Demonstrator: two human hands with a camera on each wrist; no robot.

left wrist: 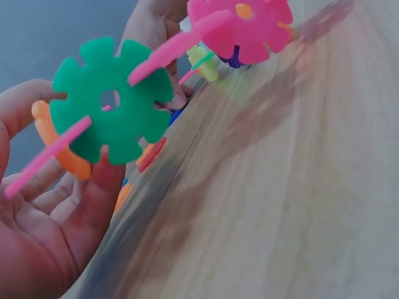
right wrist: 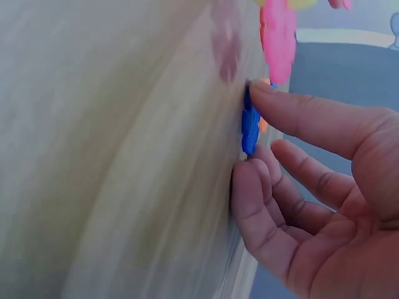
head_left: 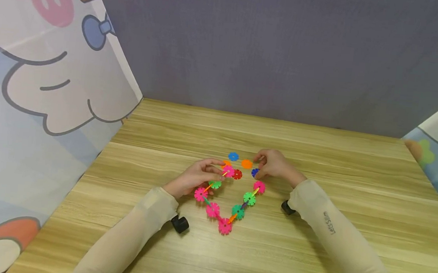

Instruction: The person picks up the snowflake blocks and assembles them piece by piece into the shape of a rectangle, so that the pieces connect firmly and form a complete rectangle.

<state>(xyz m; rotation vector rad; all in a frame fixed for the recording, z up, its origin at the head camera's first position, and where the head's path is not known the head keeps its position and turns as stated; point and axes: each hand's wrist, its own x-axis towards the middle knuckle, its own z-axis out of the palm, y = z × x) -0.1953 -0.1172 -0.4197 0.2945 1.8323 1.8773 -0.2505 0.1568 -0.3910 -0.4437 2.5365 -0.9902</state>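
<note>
My left hand point(head_left: 195, 177) holds one end of a chain of plastic snowflake discs slotted together. Pink, light green, teal and orange pieces make up the chain, which bends in a V shape with a pink disc point(head_left: 225, 226) at its near point. A teal disc point(left wrist: 112, 118) shows large before the left fingers in the left wrist view. At the upper right, my right hand point(head_left: 275, 164) pinches a dark blue snowflake disc point(right wrist: 250, 128) by its edges, thumb on one side and fingertips on the other. That disc stays low against the tabletop.
Loose discs lie beyond the chain: a light blue disc point(head_left: 233, 156), an orange disc point(head_left: 246, 163) and a red disc point(head_left: 237, 174). The wooden table point(head_left: 310, 259) meets a grey panel point(head_left: 270, 58) at the back. A cartoon-printed wall point(head_left: 49, 94) borders its left side.
</note>
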